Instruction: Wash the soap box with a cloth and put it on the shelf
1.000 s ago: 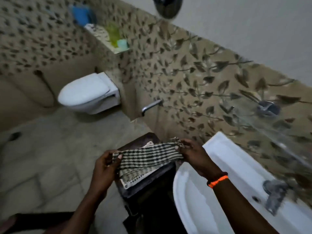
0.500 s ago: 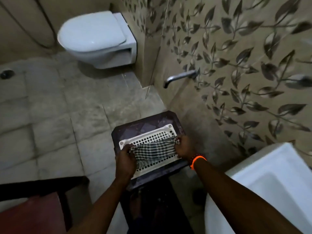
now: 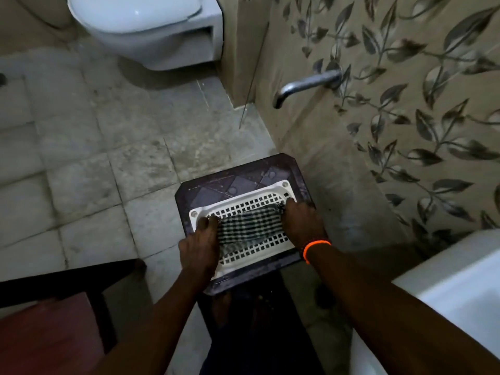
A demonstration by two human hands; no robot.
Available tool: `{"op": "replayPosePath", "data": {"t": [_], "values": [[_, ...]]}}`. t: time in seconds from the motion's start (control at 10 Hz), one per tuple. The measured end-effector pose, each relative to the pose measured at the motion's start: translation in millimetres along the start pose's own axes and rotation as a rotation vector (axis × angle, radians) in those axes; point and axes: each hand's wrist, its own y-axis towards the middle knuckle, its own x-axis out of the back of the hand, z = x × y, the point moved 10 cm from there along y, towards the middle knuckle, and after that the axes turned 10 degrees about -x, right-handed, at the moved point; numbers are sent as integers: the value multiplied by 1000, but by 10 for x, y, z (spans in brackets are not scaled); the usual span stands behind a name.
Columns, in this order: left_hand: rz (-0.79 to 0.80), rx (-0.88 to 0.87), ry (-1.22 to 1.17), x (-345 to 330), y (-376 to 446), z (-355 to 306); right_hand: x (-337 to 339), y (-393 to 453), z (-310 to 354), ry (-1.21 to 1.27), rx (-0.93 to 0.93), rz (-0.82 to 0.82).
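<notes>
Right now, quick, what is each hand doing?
Left hand: closed on one end of the black-and-white checked cloth, pressing it on the white perforated plastic soap box.
Right hand: closed on the cloth's other end.

The checked black-and-white cloth (image 3: 247,226) is smeared by motion blur, so its folds and edges cannot be made out. It covers the middle of the white perforated plastic soap box (image 3: 259,203), and the left hand (image 3: 198,249) hides that box's lower left corner while the right hand (image 3: 300,221) hides its right edge; whether the fingers pinch the cloth or only press on it cannot be told. The white wall-hung toilet (image 3: 146,23) is cut off at the top of the frame. The white basin (image 3: 457,296) runs out at the lower right, and the dark red stool (image 3: 46,334) at the lower left.
</notes>
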Motion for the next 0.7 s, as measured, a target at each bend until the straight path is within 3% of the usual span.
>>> {"op": "replayPosePath", "data": {"t": [0.2, 0.4, 0.5, 0.6, 0.7], "values": [[8, -37, -6, -19, 52, -7, -31, 61, -9, -93, 10, -29], [-17, -92, -270, -24, 13, -110, 106, -117, -23, 147, 34, 63], [51, -181, -206, 44, -88, -328, 296, -388, 72, 354, 101, 78], [57, -158, -233, 343, -134, -557, 623, -607, 126, 390, 130, 87], [-139, -317, -95, 869, -165, -992, 1028, -884, 127, 338, 144, -67]]}}
